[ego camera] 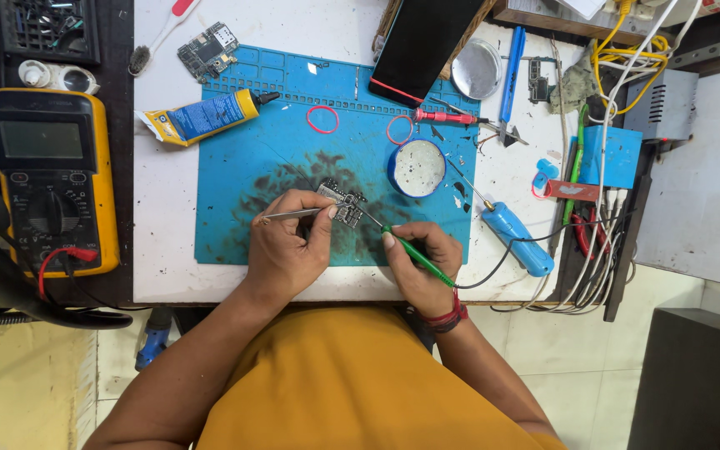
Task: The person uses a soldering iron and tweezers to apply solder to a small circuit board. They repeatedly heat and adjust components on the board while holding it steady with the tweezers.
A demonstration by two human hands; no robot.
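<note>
From the head camera, looking straight down, the left hand (287,243) has its fingers pinched together on a pair of metal tweezers (293,214), whose tips reach right to the edge of a small circuit board (343,202) lying on the scorched middle of the blue work mat (235,167). The right hand (422,262) has its fingers closed on a green-handled soldering iron (414,252), held like a pen, its thin tip slanting up to touch the board's right side. The likeliest trouble is the board sliding: it lies loose on the mat, steadied only by the tweezer tips, so sideways push from the iron could skate it away and smear the joint. A tip resting too long on one spot could, I judge, lift a pad or cook a nearby part, as the dark burn patch on the mat suggests heat here is real. The iron's black cord (510,250) trails right across the table beside a blue-handled tool (517,235); a snag there would tug the tip off target. A round solder-paste tin (417,167) sits open just above the right hand, near enough for a lifted wrist to knock. The yellow glue tube (203,116) and the yellow multimeter (52,179) lie well apart, left.
</note>
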